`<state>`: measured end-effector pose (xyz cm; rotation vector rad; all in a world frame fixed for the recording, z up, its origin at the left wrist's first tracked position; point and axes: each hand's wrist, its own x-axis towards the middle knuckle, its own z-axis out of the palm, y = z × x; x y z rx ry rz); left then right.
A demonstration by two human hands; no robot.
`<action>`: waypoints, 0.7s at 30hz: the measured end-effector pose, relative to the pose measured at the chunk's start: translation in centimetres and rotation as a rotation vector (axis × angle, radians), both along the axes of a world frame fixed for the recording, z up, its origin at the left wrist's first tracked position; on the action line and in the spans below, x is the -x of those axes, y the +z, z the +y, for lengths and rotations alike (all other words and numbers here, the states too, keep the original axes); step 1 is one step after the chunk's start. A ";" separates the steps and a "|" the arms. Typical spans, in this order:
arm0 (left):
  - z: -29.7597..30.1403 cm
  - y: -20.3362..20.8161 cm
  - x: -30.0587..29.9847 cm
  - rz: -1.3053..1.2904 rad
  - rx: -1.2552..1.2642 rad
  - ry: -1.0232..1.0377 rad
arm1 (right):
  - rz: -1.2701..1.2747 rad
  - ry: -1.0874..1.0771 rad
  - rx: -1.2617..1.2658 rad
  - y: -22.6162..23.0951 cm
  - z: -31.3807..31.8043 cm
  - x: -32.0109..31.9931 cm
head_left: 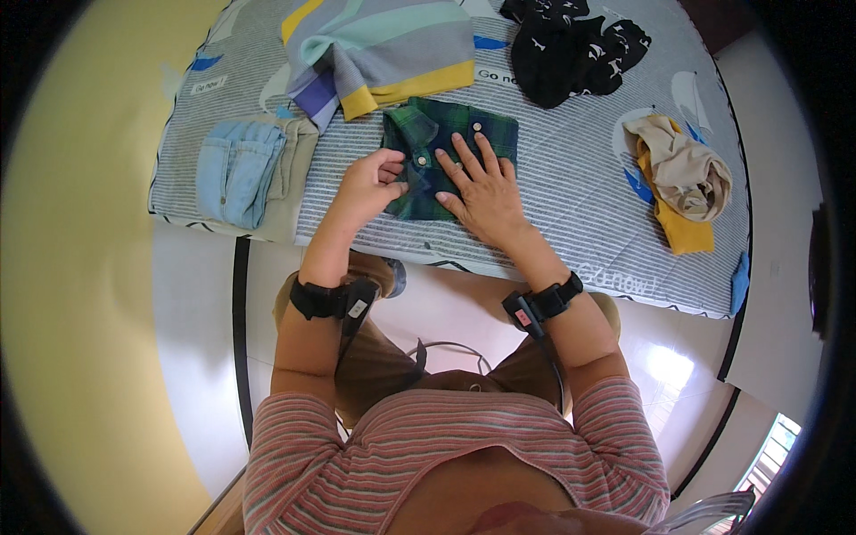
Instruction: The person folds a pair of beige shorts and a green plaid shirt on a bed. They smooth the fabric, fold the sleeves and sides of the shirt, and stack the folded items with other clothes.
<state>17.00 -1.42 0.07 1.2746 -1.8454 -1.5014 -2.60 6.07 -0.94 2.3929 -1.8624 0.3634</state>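
A green and navy plaid shirt [428,201], folded into a compact rectangle with its collar and buttons showing, lies near the front edge of the striped bed sheet. My right hand [486,192] rests flat on top of it, fingers spread, a ring on one finger. At the shirt's left edge, my left hand [367,189] has its fingers curled in toward the thumb, gripping the cloth there; the exact hold is partly hidden.
Left of the shirt are folded light blue jeans [234,169] and beige folded cloth [292,174]. Behind it spreads a striped grey, mint and yellow knit garment [392,53]. Black printed clothing [571,53] lies far right; a beige rolled garment [682,169] sits on yellow cloth [687,234].
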 end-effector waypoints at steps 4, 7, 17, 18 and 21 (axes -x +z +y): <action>0.5 0.0 1.3 -0.197 0.154 0.024 | -0.011 0.003 -0.008 0.0 0.0 0.1; 0.7 -0.3 1.7 -0.282 0.330 0.033 | -0.014 0.004 -0.021 0.1 0.0 0.1; 0.8 -1.5 2.2 -0.359 0.528 0.086 | -0.010 0.007 -0.059 0.5 -0.1 0.0; 1.0 -0.4 2.6 -0.449 0.442 0.090 | -0.010 0.001 -0.060 0.4 0.0 0.1; 1.2 2.7 3.2 -0.584 0.499 0.127 | -0.014 -0.003 -0.055 0.1 0.0 0.3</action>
